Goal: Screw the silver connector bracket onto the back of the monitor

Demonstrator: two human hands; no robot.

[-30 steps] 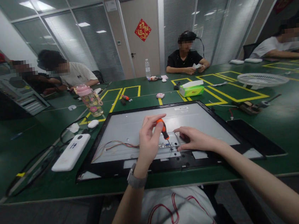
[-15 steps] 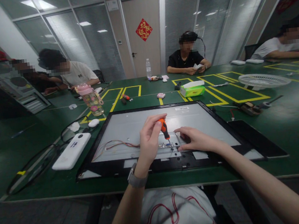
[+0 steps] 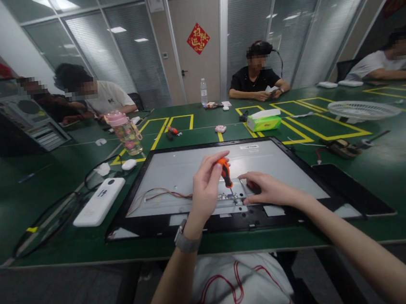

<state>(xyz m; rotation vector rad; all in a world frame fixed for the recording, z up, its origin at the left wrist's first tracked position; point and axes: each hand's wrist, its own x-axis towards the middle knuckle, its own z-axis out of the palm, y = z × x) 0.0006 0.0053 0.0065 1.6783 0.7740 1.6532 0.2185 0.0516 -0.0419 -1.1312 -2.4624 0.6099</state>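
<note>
My left hand (image 3: 206, 180) is closed round the orange and black handle of a screwdriver (image 3: 226, 174). The shaft points down at a small circuit board (image 3: 225, 196) on a metal bracket (image 3: 235, 208), and the tip is too small to make out clearly. At the bracket's right end rests my right hand (image 3: 270, 188), thumb and index finger apart against it. Something dark shows under that palm, unclear what. All this lies on the grey back of a flat display panel (image 3: 168, 167) with a black frame. Thin coloured wires (image 3: 163, 191) run left from the board.
Left of the panel lie a white power bank (image 3: 99, 202), black cables (image 3: 47, 224) and a pink-lidded bottle (image 3: 126, 133). To the right are a dark flat slab (image 3: 352, 189) and a motor-like part (image 3: 343, 147). Beyond stand a tissue pack (image 3: 264, 121) and a fan grille (image 3: 363, 109). Several people sit around.
The view has shifted slightly, moving the whole scene a little to the right. Both hands and the screwdriver keep nearly the same pose over the board.
</note>
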